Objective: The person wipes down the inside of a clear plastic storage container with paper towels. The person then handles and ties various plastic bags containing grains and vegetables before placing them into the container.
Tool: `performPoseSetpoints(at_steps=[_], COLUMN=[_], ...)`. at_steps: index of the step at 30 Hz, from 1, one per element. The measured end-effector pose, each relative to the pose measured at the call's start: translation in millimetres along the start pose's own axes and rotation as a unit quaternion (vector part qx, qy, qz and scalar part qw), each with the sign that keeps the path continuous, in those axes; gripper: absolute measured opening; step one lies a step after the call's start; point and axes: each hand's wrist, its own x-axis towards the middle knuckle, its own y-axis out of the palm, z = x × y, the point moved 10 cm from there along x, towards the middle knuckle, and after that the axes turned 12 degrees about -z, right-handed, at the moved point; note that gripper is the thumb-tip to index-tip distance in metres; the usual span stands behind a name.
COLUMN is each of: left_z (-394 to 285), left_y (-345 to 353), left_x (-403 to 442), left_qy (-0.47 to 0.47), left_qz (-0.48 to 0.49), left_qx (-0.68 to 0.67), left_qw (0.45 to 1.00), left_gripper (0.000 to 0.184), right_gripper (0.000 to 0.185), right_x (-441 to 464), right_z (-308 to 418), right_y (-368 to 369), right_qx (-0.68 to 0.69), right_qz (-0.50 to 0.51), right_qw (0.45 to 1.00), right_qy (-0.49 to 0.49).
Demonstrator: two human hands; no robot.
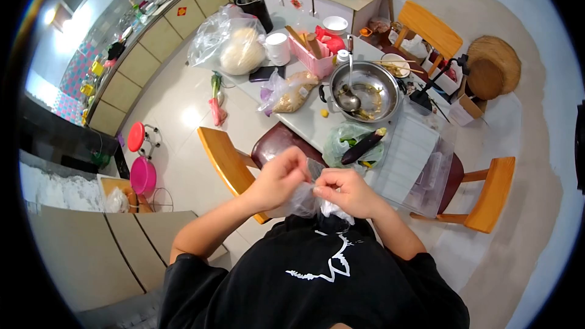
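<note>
Close to my chest, a clear plastic bag (301, 200) with something white in its lower part hangs between my hands. My left hand (281, 178) pinches the bag's upper edge, its fingers closed. Opposite it, my right hand (348, 191) also grips the bag with thumb and fingers together. What the bag contains is hard to make out. Just beyond my hands, a dark eggplant (364, 146) rests on a thin green plastic bag (336, 149) at the table's near edge.
On the table (308, 125) stand a steel pot (390, 106) with a ladle (350, 99), a bag of brown grains (295, 92), a pink basket (314, 64) and a large bag of noodles (242, 50). Wooden chairs (228, 167) (492, 198) flank the near side.
</note>
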Motion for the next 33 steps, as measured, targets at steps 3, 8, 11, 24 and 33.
performPoseSetpoints(at_steps=[3,8,11,24,33], left_z=[-10,-3,15,109,208], left_y=[-17,-39,-46,-30,-42], left_x=[17,31,39,81,135], left_qy=[-0.006,-0.045,-0.042,-0.112,-0.206], left_qz=[-0.064,-0.19,-0.203,-0.241,-0.282], left_qx=[-0.086,-0.199,-0.222,-0.155,-0.081], left_qw=[0.994,0.96,0.953,0.951,0.934], left_gripper=[0.004,0.007,0.006,0.004,0.007], right_gripper=[0.013,0.011,0.014,0.021,0.018], right_x=[-7,-25,-41,-7,-53], right_z=[6,-9,1,-169,-228], right_y=[-6,-108,-181,-352,-345], right_qx=[-0.06,0.065,0.092,-0.271,-0.078], right_qz=[0.024,-0.186,-0.357,-0.539,-0.732], right_qw=[0.996,0.978,0.929,0.798,0.677], right_qy=[-0.055,0.064,0.007,0.015,0.011])
